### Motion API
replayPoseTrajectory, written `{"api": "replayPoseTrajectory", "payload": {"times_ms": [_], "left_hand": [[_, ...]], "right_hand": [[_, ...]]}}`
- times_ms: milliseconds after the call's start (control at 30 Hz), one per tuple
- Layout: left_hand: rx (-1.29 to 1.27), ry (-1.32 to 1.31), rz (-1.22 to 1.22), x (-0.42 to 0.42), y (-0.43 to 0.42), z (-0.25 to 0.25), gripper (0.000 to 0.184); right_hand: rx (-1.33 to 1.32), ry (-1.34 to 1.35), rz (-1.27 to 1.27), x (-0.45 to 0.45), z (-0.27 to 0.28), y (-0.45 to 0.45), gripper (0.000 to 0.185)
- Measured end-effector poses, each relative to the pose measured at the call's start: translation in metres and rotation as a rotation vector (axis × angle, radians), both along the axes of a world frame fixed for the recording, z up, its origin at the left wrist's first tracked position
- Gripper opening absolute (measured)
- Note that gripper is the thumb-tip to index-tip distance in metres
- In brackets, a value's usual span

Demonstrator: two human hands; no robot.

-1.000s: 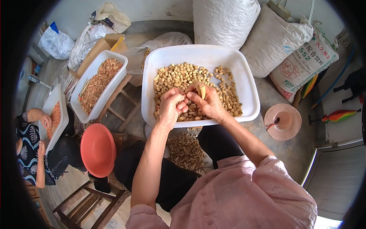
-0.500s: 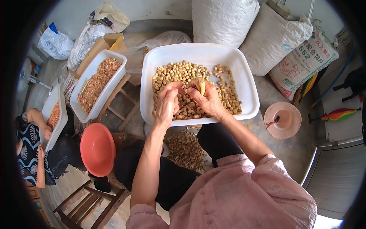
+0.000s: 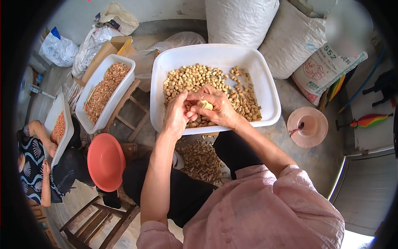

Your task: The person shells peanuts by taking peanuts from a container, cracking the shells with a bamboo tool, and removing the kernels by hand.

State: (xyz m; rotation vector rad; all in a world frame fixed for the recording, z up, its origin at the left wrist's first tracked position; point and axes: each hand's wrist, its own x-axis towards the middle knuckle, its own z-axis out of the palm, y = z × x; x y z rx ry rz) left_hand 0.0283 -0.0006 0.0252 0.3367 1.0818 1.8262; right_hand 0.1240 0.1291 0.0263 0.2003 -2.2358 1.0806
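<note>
Unshelled peanuts (image 3: 195, 76) lie spread in a large white tub (image 3: 270, 97) in front of me. Over the tub's near side, my left hand (image 3: 176, 114) is closed, its fingertips meeting the other hand; whatever they pinch is too small to make out. My right hand (image 3: 219, 108) grips a short pale-yellow strip, like bent bamboo (image 3: 205, 104), with its end poking out by the thumb. The fingers of both hands touch just above the peanuts.
A pile of empty shells (image 3: 201, 162) lies on the floor below the tub. To the left are a red basin (image 3: 105, 162), a white tub of shelled peanuts (image 3: 132, 68) and a seated co-worker (image 3: 35, 174). Full sacks (image 3: 240, 25) stand behind; a pink hat (image 3: 307, 126) lies right.
My hands have drawn closer together, fingertips now touching. The right hand has turned so the yellow strip points toward me rather than upward. The view has shifted slightly.
</note>
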Motion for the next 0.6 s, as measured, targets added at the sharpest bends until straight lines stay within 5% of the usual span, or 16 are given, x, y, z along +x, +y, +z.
{"api": "replayPoseTrajectory", "payload": {"times_ms": [200,433,600], "left_hand": [[0.024,0.313,-0.192,-0.010,-0.033,0.034,0.018],[-0.137,0.570,-0.802,0.003,-0.068,0.048,0.016],[-0.169,0.701,-0.470,-0.010,-0.063,0.038,0.019]], "right_hand": [[-0.371,-0.070,-0.236,0.002,-0.003,0.011,0.022],[-0.632,-0.296,-0.380,0.001,0.000,0.024,0.067],[-0.651,-0.412,-0.365,-0.002,-0.019,0.032,0.046]]}}
